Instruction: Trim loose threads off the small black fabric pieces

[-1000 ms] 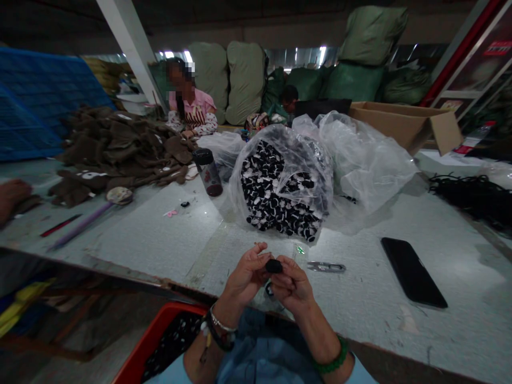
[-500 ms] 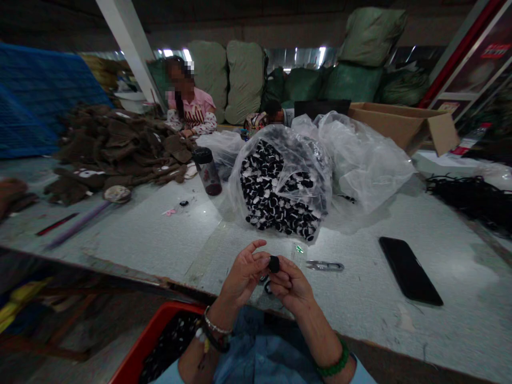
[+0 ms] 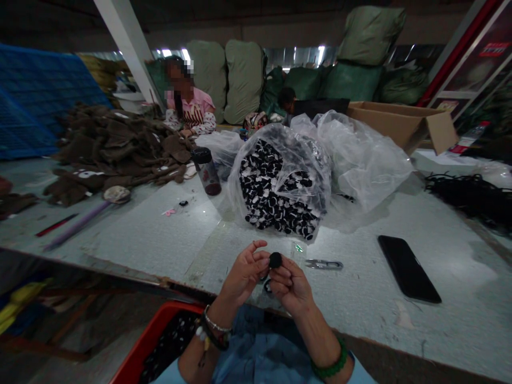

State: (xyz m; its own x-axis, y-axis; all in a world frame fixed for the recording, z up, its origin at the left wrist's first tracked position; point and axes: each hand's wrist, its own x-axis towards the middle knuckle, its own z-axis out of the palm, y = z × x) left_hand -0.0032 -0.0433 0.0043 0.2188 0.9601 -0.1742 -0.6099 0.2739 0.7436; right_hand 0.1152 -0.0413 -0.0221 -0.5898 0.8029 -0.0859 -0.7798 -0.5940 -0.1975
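From here I see the left hand (image 3: 244,276) and right hand (image 3: 290,286) pinching a small black ball (image 3: 275,260) between their fingertips, held above the table (image 3: 140,234) near its edge. It looks light and soft, so I'd grip it gently at its sides. The writing on the red sign (image 3: 494,49) is unreadable from here, and the ball shows no label.

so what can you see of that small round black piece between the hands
The small round black piece looks soft and matt, like a dark ball or bobble, though no finer detail shows at this size. It is held up above the pale grey work table, pinched at the fingertips between the left hand and the right hand. Its underside is hidden.
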